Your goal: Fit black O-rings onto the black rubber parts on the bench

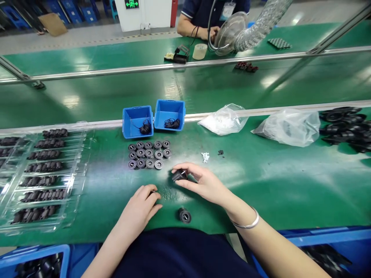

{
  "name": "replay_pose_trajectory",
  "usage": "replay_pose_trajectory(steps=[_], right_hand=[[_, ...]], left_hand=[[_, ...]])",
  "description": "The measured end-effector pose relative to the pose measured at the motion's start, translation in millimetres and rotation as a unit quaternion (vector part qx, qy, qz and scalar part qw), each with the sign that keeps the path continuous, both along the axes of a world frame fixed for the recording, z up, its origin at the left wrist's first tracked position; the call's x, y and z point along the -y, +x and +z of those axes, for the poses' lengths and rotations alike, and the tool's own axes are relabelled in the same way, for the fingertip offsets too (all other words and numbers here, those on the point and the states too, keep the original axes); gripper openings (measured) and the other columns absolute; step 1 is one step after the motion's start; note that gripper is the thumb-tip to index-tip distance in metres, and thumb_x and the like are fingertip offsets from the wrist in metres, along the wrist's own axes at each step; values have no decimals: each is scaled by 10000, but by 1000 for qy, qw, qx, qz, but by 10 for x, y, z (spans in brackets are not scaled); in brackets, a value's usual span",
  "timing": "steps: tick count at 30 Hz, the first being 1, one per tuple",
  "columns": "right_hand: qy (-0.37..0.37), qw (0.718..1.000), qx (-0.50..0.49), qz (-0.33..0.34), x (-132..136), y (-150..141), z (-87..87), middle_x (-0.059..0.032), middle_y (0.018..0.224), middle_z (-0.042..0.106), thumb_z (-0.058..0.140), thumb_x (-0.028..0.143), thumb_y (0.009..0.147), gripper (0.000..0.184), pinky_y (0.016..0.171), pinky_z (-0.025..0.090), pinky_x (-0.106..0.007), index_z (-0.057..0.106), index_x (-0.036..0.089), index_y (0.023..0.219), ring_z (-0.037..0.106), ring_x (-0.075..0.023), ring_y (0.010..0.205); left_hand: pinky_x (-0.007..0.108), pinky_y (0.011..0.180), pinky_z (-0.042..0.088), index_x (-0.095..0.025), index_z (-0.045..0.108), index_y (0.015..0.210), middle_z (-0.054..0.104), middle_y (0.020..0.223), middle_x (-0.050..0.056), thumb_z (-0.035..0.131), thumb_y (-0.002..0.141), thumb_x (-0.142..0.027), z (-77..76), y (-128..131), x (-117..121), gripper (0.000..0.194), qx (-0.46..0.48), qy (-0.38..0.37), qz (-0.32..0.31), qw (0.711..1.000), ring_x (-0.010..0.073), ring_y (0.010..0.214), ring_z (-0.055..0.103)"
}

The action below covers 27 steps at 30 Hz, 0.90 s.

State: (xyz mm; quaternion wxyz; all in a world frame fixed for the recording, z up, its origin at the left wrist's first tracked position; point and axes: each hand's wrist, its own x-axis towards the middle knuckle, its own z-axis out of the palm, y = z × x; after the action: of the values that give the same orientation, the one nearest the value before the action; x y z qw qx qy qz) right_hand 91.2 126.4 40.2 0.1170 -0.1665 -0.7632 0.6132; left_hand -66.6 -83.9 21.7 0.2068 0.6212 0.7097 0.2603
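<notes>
My right hand (203, 183) grips a black cylindrical part (179, 175) between thumb and fingers, a little above the green table. My left hand (142, 204) is near the table with curled fingers. A small dark thing shows at its fingertips, too hidden to name. Between the hands, many tiny clear bits (170, 194) lie scattered. Another black cylindrical part (184, 215) lies tilted close to my body, its slotted round end showing. Beyond my hands, several such parts (149, 153) stand in rows.
Two blue bins (137, 121) hold thin black rings or cords. Small white pieces (205, 156) and small black pieces (221, 153) lie near two plastic bags (224, 119). Clear trays (43, 173) of dark parts fill the left. A co-worker (199, 23) sits across, beside a duct (261, 27).
</notes>
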Motion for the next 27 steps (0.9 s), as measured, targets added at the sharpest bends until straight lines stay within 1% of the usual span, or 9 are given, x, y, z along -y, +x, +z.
replay_pose_trajectory(steps=[3, 5, 9, 12, 14, 16, 18, 23, 27], right_hand=[[-174, 984, -24, -10, 23, -70, -19, -38, 1080, 680, 730, 310, 861, 344, 911, 524, -325, 615, 228, 1175, 650, -152, 976], [-247, 969, -29, -11, 34, -104, -22, -22, 1035, 678, 740, 287, 853, 329, 875, 529, -285, 624, 223, 1154, 658, -123, 918], [-309, 950, -22, -18, 50, -145, 22, -6, 974, 675, 720, 289, 874, 323, 845, 526, -267, 646, 229, 1183, 669, -97, 822], [-333, 943, -13, -22, 58, -171, 64, -5, 975, 668, 724, 314, 871, 337, 834, 520, -269, 665, 238, 1194, 672, -99, 802], [-345, 938, -10, -22, 63, -194, 78, -8, 984, 665, 732, 325, 865, 343, 826, 516, -268, 673, 242, 1192, 670, -101, 798], [-356, 934, -7, -21, 69, -218, 81, -9, 988, 664, 737, 327, 861, 348, 825, 510, -268, 677, 247, 1194, 671, -104, 799], [-371, 928, -1, -19, 80, -239, 79, -9, 993, 662, 741, 331, 858, 348, 821, 508, -268, 680, 252, 1191, 673, -107, 798], [-409, 912, 15, 0, 127, -281, 88, -10, 920, 663, 735, 342, 864, 350, 805, 510, -270, 678, 230, 1191, 671, -113, 775], [-421, 906, 27, 11, 183, -316, 104, -12, 847, 677, 732, 354, 868, 352, 789, 512, -266, 666, 201, 1178, 674, -115, 759]], left_hand=[[414, 944, 508, -226, 592, 1003, 613, 1095, 71, 518, 966, -170, 8, 13, 20, 100, 112, 30, 72, 991, 230, 1063, 616], [410, 983, 504, -244, 573, 1110, 571, 1166, 75, 524, 969, -200, 38, 8, 34, 155, 248, 49, 139, 957, 236, 1144, 613], [429, 1055, 484, -239, 603, 1207, 497, 1304, 86, 583, 958, -300, 137, -45, 59, 257, 496, 50, 203, 843, 297, 1222, 610], [428, 1095, 458, -195, 668, 1113, 609, 1169, 72, 593, 957, -327, 215, -75, 70, 218, 643, 26, 211, 736, 320, 1226, 614], [399, 1056, 494, -172, 677, 1080, 655, 1074, 67, 608, 950, -313, 253, -80, 68, 204, 716, 7, 219, 663, 313, 1179, 647], [345, 942, 562, -155, 677, 1068, 679, 1022, 74, 634, 933, -288, 272, -78, 60, 194, 756, 1, 232, 612, 291, 1088, 694], [291, 820, 590, -145, 675, 1063, 697, 980, 87, 652, 919, -262, 272, -78, 49, 187, 777, 13, 248, 578, 263, 1010, 717], [285, 794, 598, -112, 691, 1002, 732, 978, 119, 676, 896, -194, 235, -97, 40, 135, 794, 37, 290, 533, 191, 864, 728], [326, 838, 611, -83, 707, 914, 744, 1000, 145, 601, 945, -181, 242, -123, 33, 147, 783, 31, 368, 500, 228, 960, 736]])
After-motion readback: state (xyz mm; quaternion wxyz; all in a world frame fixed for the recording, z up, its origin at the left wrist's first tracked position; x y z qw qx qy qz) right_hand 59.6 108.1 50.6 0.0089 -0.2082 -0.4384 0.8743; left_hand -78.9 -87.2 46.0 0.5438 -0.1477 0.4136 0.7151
